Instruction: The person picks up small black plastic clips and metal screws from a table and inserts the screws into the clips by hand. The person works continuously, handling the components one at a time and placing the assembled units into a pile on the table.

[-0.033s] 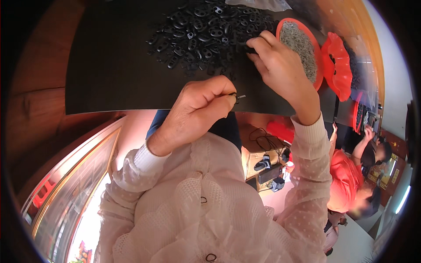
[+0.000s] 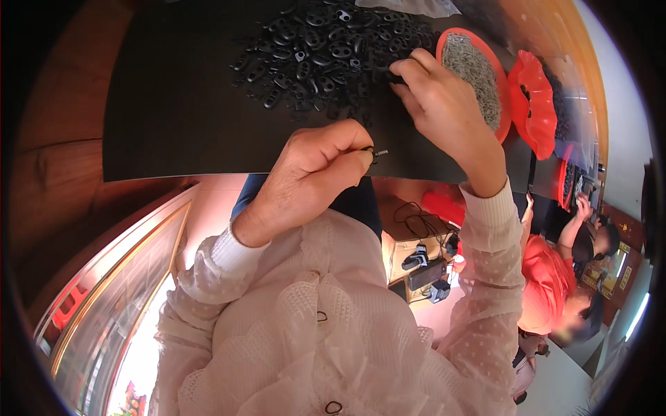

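Note:
Just over the table's near edge, my left hand (image 2: 322,163) is closed in a pinch on a small black plastic piece (image 2: 373,154). A thin metal spring (image 2: 381,152) sticks out of that piece to the right. Most of the piece is hidden by my thumb and fingers. Farther out, my right hand (image 2: 444,97) reaches to the right edge of a pile of black two-hole cord-lock parts (image 2: 316,52). Its thumb and fingers close around a dark part there, which is mostly hidden.
Right of the pile stands a red bowl (image 2: 505,104) full of small metal springs (image 2: 472,76). Beside it is a wavy-rimmed red dish (image 2: 534,104). A clear plastic bag (image 2: 409,7) lies at the far edge of the black table (image 2: 173,125). Other people (image 2: 555,277) sit at the right.

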Action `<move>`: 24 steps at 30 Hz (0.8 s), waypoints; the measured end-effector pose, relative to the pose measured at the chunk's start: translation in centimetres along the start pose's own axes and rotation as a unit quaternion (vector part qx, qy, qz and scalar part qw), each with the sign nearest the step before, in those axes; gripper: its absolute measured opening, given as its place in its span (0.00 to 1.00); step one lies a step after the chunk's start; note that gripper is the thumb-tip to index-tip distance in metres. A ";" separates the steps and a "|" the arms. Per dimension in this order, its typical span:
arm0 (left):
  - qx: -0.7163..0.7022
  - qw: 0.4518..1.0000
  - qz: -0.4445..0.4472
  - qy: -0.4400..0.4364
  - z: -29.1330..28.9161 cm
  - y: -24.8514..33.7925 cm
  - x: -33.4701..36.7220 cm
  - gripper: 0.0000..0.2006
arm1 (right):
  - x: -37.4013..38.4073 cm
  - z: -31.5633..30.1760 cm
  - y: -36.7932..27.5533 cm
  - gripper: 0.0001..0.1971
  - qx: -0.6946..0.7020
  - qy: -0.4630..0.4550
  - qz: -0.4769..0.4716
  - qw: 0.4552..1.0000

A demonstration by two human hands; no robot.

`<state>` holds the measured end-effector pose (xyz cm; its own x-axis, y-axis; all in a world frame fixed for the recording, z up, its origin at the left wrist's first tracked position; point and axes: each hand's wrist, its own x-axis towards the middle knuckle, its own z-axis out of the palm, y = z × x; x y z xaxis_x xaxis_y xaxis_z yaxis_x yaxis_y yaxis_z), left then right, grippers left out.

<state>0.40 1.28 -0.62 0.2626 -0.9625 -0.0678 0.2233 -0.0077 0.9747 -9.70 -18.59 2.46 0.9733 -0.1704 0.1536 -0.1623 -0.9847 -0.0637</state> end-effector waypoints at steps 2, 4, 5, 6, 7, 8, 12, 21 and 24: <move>0.006 1.000 -0.001 0.000 0.0 0.0 0.0 0.04 | 0.0 0.1 0.0 0.04 0.000 0.001 0.001 1.000; 0.012 1.000 -0.001 0.000 0.0 0.2 0.0 0.04 | 0.1 0.2 0.0 0.04 -0.008 0.000 0.003 1.000; 0.011 1.000 0.002 0.002 0.0 0.1 0.0 0.04 | 0.1 0.2 0.1 0.04 -0.011 0.000 0.003 1.000; 0.011 1.000 0.005 0.006 0.0 0.2 0.1 0.04 | 0.1 0.2 0.0 0.04 0.001 0.003 0.008 1.000; 0.011 1.000 0.007 0.010 0.1 0.2 0.0 0.04 | 0.2 0.1 0.0 0.04 0.012 0.007 0.012 1.000; -0.002 1.000 0.001 0.016 0.1 0.4 0.0 0.04 | 0.2 0.1 0.0 0.04 0.024 0.010 0.017 1.000; -0.048 0.998 -0.013 0.030 0.1 0.9 0.0 0.03 | -0.1 -0.8 0.2 0.06 0.241 0.010 0.064 0.968; -0.145 0.987 -0.068 0.032 -0.1 1.3 0.0 0.05 | -1.5 -3.8 -2.2 0.15 0.526 -0.112 0.240 0.808; -0.109 0.993 -0.019 0.043 0.2 0.6 0.2 0.06 | -1.6 -3.9 -2.5 0.15 0.545 -0.126 0.240 0.794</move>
<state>0.43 1.05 0.00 0.3282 -0.9355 -0.1305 0.4305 0.0252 0.9023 -11.52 -15.94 6.21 0.8651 -0.3689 -0.3400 -0.4219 -0.1685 -0.8908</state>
